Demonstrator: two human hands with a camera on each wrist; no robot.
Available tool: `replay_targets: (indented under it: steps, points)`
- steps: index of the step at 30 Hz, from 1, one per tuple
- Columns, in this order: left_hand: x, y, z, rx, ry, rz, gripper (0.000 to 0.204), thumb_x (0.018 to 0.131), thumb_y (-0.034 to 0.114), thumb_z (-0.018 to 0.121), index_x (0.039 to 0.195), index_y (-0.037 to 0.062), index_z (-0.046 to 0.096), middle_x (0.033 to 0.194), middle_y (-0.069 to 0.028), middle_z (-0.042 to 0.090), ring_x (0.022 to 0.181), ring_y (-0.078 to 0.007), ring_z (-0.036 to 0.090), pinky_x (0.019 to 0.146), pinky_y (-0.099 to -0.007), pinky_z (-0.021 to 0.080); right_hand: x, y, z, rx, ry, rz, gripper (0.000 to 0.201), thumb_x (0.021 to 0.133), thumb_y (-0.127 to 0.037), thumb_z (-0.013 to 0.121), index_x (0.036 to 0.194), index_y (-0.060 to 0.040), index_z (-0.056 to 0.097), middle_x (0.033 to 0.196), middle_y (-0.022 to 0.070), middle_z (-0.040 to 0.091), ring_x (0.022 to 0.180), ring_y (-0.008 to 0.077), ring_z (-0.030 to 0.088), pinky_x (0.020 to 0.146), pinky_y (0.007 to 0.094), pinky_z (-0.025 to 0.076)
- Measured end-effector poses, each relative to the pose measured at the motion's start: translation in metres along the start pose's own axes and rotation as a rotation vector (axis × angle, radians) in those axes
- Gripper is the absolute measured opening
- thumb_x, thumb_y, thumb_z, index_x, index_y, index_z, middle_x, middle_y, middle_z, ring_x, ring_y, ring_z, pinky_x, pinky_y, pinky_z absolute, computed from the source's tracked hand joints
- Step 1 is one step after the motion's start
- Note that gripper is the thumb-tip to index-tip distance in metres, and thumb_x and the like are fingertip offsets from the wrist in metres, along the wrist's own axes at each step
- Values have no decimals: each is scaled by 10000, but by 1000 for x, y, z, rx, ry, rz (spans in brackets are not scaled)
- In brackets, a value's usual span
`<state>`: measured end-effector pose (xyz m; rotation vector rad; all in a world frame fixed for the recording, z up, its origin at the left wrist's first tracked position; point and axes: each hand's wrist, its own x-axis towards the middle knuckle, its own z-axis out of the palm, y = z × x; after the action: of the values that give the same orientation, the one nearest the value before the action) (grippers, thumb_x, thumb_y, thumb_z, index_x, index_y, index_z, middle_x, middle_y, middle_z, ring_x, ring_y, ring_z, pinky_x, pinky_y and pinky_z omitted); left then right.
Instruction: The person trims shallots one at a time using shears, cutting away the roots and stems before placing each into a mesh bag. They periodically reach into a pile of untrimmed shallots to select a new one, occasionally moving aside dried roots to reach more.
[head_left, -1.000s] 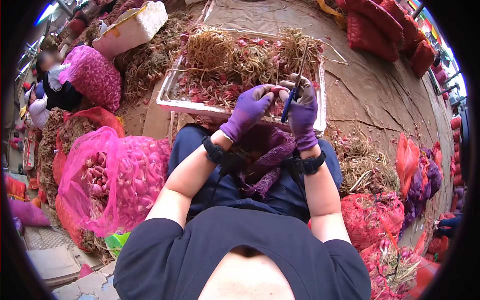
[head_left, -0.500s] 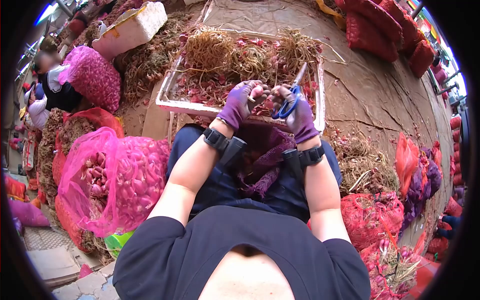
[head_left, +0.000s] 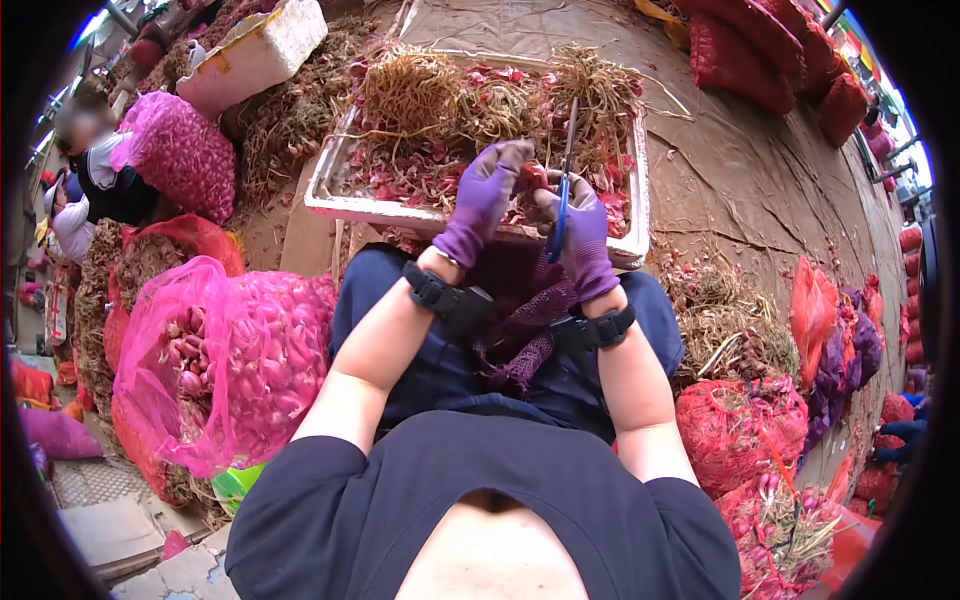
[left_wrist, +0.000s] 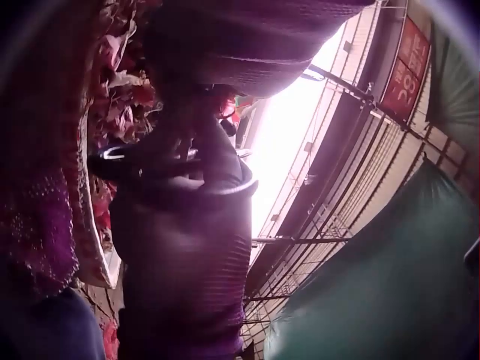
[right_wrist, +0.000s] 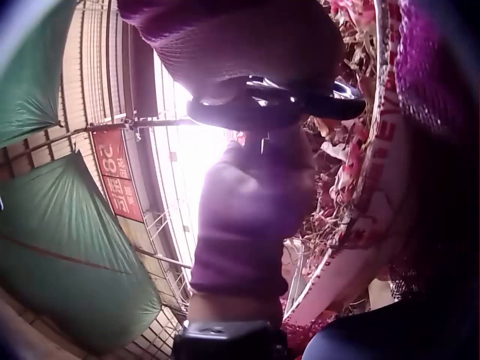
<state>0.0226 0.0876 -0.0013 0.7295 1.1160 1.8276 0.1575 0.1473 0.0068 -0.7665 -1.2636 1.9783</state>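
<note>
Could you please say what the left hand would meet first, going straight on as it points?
The left hand would probably meet the dry stalks in the white box, though its height is unclear.

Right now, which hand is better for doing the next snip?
Probably the right hand: it already has the blue-handled scissors, while the left hand seems to pinch a reddish shallot close beside them.

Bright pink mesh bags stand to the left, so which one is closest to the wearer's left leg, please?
The lower bag, with loose mesh at its left, is beside the left leg; the upper bag is by another person.
</note>
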Motion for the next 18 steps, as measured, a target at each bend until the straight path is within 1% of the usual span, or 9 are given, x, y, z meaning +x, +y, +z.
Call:
replay_targets:
  steps: [1,3,5,7,8,9,12,17,18]
  points:
    - [-5,4,1,-2,3,-2,212,977,145,546,1126,5,603,1013,-88,676,886,-135,648,803,-294,544,-3,-6,-4,-61,-59,97,370,843,-109,697,1158,-29,521,927,37,634,743,109,645,602,218,525]
    - [-10,9,-1,144,-246,85,249,959,130,578,1172,4,595,984,-61,682,880,-121,645,792,-269,533,-4,-8,-4,-53,-79,84,388,847,-130,687,1177,-21,516,951,57,631,727,126,654,605,239,537]
    - [-3,4,-10,135,-229,53,246,941,110,603,1163,2,612,952,-36,680,876,-96,630,760,-239,520,-8,-10,0,-10,-103,31,392,846,-117,683,1185,-13,517,955,54,619,735,107,643,615,237,538]
    - [1,0,-14,448,-165,256,192,938,87,601,1103,-3,640,923,-22,671,847,-83,624,721,-223,516,-9,0,4,-61,-67,-52,384,848,-103,681,1184,-6,523,931,37,601,721,70,605,620,214,516]
    - [-6,9,-3,418,-91,214,140,939,92,595,1019,-2,660,844,-13,660,760,-66,613,662,-215,512,-10,2,9,-108,-32,-129,379,848,-94,681,1181,-2,525,916,27,593,715,57,584,623,200,500]
    - [-7,12,0,418,-85,215,140,939,92,595,1019,-2,660,844,-13,660,760,-66,613,662,-215,512,-12,1,13,-155,0,-206,374,848,-84,680,1177,2,527,901,18,586,709,44,563,625,187,484]
    - [-10,10,4,412,91,106,173,949,174,582,901,17,637,705,-22,625,578,-78,578,512,-231,471,-21,-12,18,-166,-19,-172,371,847,-78,681,1175,0,528,839,11,588,669,36,543,600,173,450]
    - [-6,5,1,210,222,-40,179,956,170,561,967,12,645,769,-27,649,635,-61,592,540,-203,486,-24,-10,19,-119,-36,-197,357,852,-72,674,1172,-15,527,811,16,605,645,47,568,562,177,445]
    - [-2,0,-5,38,268,-145,167,955,150,557,1006,9,630,810,-36,657,634,-70,597,545,-206,494,-26,-11,18,-53,-24,-152,354,854,-67,667,1174,-20,524,814,25,610,645,55,575,543,178,446]
